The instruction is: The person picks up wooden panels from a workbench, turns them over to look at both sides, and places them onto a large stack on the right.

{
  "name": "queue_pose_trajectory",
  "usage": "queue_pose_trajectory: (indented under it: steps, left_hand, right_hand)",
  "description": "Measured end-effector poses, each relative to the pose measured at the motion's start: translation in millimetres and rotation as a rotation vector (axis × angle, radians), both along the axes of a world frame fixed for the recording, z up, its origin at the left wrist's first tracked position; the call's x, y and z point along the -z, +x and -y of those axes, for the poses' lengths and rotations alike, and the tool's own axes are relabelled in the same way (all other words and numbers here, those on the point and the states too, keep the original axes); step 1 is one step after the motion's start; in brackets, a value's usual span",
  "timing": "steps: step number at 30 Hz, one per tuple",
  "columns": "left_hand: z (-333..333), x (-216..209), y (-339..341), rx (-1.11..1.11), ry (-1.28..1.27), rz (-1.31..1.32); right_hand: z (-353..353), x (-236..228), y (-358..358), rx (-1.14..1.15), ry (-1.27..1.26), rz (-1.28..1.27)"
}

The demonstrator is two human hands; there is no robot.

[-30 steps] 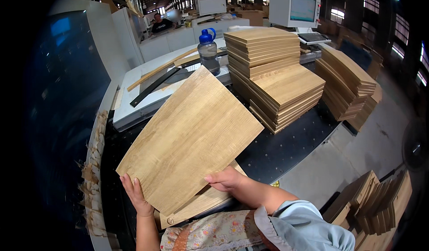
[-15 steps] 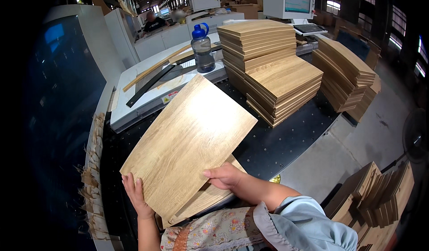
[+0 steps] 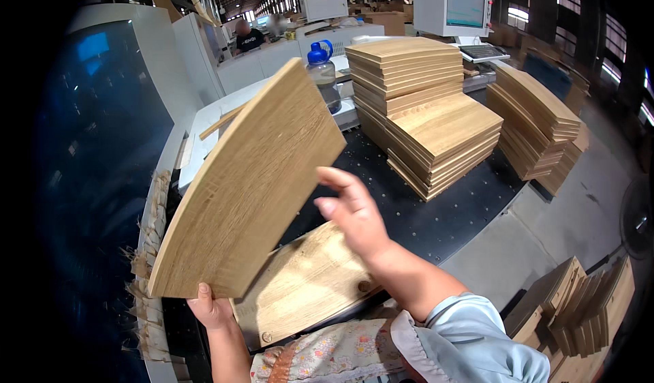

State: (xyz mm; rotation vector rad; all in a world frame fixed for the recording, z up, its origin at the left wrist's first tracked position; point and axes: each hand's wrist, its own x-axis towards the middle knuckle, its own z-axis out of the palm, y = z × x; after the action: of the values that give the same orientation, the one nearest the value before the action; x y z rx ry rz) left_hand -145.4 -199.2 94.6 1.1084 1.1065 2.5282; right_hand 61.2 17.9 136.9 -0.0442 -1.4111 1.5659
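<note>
A wood-grain board (image 3: 252, 185) stands tilted up in front of me, its left long edge turned towards me. My left hand (image 3: 212, 309) grips its bottom edge, with the thumb on the near face and the other fingers hidden behind it. Just off the board's right edge, my right hand (image 3: 355, 212) hangs with fingers apart and nothing in it. Below both hands lies a second wood-grain board (image 3: 306, 281), flat, with a small round hole or fitting near each of two corners on its near side.
A tall stepped stack of boards (image 3: 443, 124) stands on the black dotted table (image 3: 422, 223), with another stack (image 3: 538, 110) to its right. Behind the raised board is a blue-capped water bottle (image 3: 323, 76). Frayed strips (image 3: 146, 267) line the machine at left. More boards (image 3: 579, 308) sit lower right.
The board has swung up from a flatter slant to a steeper tilt, moving left. My right hand has let go of its edge. More of the lower board now shows.
</note>
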Motion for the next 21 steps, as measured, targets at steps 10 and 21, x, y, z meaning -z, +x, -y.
queue_pose_trajectory:
  steps: [10, 21]
  left_hand:
    - [12, 43, -21, 0.412, -0.034, 0.305]
    - [11, 29, -11, 0.254, -0.076, 0.546]
  right_hand:
    - [-25, 23, 2, 0.077, -0.301, -0.066]
    - [-24, 15, -2, 0.012, -0.335, -0.011]
